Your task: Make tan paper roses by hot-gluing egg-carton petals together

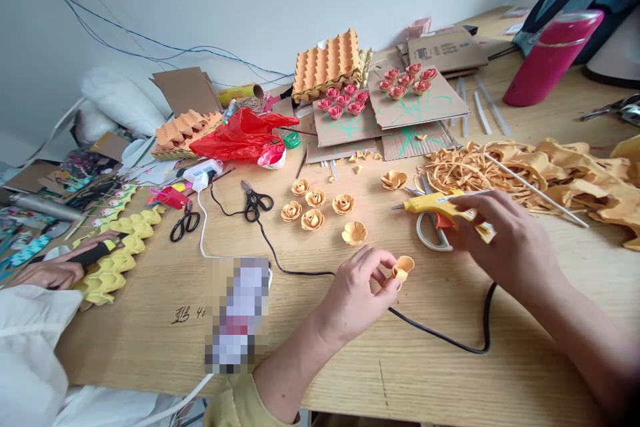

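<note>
My left hand (357, 293) pinches a small orange paper flower piece (403, 268), its petals cupped upward, between thumb and fingertips. My right hand (500, 233) has its fingers around a yellow hot glue gun (433, 203), nozzle pointing left. A black cord runs across the table below both hands. Partly under the glue gun lies a pair of scissors with white handles (420, 235). Just beyond my left hand sits an open paper flower (355, 233). Farther back are several rolled orange flowers (313, 219) and another single flower (394, 179).
Shredded carton strips (453, 170) pile up at the right, near a pink bottle (555, 57). Cardboard sheets (420, 107) bear red flowers. Black scissors (257, 203) and a blurred-out phone-like object (237, 313) lie leftward. Another person's hand (55, 273) touches a yellow egg carton (107, 273).
</note>
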`<state>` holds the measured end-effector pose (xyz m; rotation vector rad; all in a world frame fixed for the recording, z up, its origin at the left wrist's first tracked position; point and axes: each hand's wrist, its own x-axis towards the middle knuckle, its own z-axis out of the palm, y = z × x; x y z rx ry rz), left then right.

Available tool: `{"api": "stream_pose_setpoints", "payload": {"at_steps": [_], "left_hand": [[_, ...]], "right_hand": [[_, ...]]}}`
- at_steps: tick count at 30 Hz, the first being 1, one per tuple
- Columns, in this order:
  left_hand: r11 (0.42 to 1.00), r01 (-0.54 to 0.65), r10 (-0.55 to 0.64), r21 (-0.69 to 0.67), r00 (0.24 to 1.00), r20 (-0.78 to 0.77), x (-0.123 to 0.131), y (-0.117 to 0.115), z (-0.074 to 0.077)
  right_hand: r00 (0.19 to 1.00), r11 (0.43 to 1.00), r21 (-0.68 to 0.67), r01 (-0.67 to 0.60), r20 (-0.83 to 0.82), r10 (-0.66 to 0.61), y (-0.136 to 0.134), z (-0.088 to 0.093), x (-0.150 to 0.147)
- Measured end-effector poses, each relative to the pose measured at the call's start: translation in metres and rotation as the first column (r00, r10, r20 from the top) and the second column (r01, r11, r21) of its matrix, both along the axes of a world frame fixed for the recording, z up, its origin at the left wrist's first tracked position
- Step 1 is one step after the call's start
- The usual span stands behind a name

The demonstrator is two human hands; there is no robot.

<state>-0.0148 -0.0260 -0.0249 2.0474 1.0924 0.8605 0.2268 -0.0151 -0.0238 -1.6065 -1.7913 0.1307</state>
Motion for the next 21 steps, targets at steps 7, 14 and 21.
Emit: {"api": "stream_pose_setpoints", "payload": {"at_steps": [7,14,21], "left_hand": [[0.998,-0.034,0.036,-0.043,0.998,0.056,-0.007,-0.002,0.020],[0.995,-0.070,0.078,0.075,0.990,-0.117,-0.007,0.003,0.002],[0.995,-0.080,0.090,0.055,0.971,-0.220,0.000,0.002,-0.012]], "right_hand": [[0.760,0.740,-0.218,-0.637,-0.337,0.555,-0.006,0.005,-0.022],[0.746,0.994,-0.018,-0.108,-0.663,0.069,-0.018,0.021,0.005],[0.916,0.941,-0.055,-0.333,-0.255,0.309,-0.018,0.010,-0.020]]}}
